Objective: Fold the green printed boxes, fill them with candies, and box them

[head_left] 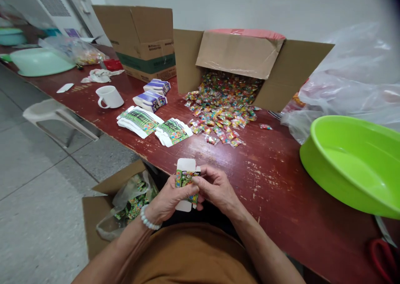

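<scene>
Both of my hands hold one small printed paper box at the near edge of the red-brown table. My left hand grips its left side, fingers closed round it. My right hand pinches its right side and top flap. The box's white top flap stands open. Flat unfolded box blanks lie in two stacks farther back on the left. A heap of small colourful wrapped candies spills from a tipped cardboard carton.
A bright green basin sits at the right with clear plastic bags behind it. A white mug, folded purple boxes and another carton stand at the back left. On the floor, a carton holds finished boxes.
</scene>
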A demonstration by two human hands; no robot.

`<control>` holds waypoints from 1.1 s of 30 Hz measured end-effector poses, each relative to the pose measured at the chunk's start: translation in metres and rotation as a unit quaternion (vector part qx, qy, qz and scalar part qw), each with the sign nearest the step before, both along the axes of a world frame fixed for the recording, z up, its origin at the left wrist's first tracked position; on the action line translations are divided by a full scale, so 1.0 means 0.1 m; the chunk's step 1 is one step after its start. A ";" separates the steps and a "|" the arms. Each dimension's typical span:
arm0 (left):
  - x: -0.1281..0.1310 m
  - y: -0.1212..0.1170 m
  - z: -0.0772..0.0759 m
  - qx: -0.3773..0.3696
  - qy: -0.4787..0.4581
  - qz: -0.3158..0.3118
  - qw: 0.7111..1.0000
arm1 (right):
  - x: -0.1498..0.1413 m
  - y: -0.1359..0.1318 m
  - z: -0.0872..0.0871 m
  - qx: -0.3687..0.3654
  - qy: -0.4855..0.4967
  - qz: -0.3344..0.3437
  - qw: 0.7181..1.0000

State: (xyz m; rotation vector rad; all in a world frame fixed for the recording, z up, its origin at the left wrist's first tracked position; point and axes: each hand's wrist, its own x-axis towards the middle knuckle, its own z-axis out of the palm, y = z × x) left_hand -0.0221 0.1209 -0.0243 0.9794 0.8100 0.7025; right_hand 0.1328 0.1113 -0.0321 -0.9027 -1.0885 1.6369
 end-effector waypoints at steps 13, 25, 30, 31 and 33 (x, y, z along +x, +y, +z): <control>0.07 -0.05 -0.05 0.174 0.087 0.185 0.963 | 0.03 0.06 -0.14 0.058 -0.039 -0.181 0.981; 0.01 0.03 -0.05 0.102 0.053 0.085 0.990 | 0.13 0.12 -0.13 -0.071 0.096 -0.132 0.984; -0.02 0.03 -0.07 0.114 0.042 0.051 0.991 | 0.17 0.11 -0.13 -0.071 0.067 -0.086 0.992; -0.01 0.02 -0.07 0.122 0.039 0.058 0.990 | 0.17 0.10 -0.12 -0.071 0.061 -0.079 0.992; 0.00 0.01 -0.07 0.123 0.019 0.091 0.988 | 0.15 0.09 -0.10 -0.062 0.053 -0.097 0.992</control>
